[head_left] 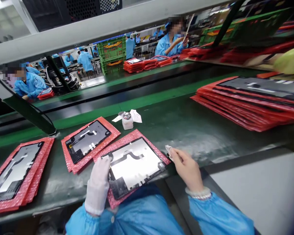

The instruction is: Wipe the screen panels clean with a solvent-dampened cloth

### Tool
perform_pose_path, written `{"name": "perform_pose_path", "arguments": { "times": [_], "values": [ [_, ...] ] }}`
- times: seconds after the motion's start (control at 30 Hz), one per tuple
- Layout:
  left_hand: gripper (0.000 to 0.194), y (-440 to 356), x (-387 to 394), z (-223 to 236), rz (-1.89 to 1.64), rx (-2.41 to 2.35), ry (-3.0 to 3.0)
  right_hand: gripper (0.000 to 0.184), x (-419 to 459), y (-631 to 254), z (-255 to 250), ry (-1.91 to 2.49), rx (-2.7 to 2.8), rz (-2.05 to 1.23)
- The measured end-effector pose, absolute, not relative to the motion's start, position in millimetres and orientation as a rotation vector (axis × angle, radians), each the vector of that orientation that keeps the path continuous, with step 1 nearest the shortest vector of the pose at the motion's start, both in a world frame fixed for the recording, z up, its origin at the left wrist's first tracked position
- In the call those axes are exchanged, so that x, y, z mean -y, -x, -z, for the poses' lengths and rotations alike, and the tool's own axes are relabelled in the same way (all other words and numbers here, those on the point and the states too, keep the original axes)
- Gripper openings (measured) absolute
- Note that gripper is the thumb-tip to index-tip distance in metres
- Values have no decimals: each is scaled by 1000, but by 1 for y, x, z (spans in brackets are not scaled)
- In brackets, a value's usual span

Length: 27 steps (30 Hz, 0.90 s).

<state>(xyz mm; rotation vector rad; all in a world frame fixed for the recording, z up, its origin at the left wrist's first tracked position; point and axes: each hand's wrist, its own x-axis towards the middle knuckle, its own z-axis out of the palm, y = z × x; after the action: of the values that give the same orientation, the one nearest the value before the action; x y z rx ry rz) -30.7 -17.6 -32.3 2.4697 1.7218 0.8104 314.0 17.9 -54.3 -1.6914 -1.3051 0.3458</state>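
In front of me a tablet display panel (133, 164), its silver back upward with black flex strips, lies over a red bubble-wrap bag (112, 199) at the table's front edge. My left hand (98, 182), in a white glove, grips the panel by its left edge; some fingers are hidden. Just off the panel's right corner, my bare right hand (187, 168) pinches a crumpled white wipe (169, 150) between thumb and fingers. Beyond the panel stands a white pump bottle (127, 121) with a metal top, beside white paper scraps (136, 116).
Left of me, another panel (88, 140) and a further panel (17, 169) rest on red bags. A tall stack of red bags (237, 107) occupies the right. A green post (31, 111) rises at left. Co-workers, including a person in blue (170, 44), sit beyond the bench.
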Motion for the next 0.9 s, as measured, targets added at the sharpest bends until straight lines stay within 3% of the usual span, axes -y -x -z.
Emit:
{"name": "perform_pose_path", "arguments": {
  "times": [0.1, 0.17, 0.3, 0.5, 0.7, 0.83, 0.9],
  "values": [
    [59, 29, 35, 45, -909, -2245, -2221, 48, -16, -298, 50, 1714, 1456, -234],
    [48, 26, 40, 48, -866, -2289, -2144, 47, -16, -285, 50, 1717, 1553, -164],
    [25, 17, 29, 39, -967, -2043, -1805, 48, -18, -267, 53, 1715, 1681, -24],
    [25, -14, 35, 19, -1239, -1632, -1402, 49, -14, -289, 60, 1731, 1524, -289],
    [61, -37, 27, -5, -1445, -1309, -947, 50, -6, -309, 53, 1772, 1228, -637],
    [64, 29, -12, -30, -1640, -1307, -1131, 46, -4, -306, 52, 1666, 1000, -821],
    [65, 69, -39, -39, -1628, -1533, -1203, 46, -5, -300, 54, 1641, 993, -827]
  ]
}}
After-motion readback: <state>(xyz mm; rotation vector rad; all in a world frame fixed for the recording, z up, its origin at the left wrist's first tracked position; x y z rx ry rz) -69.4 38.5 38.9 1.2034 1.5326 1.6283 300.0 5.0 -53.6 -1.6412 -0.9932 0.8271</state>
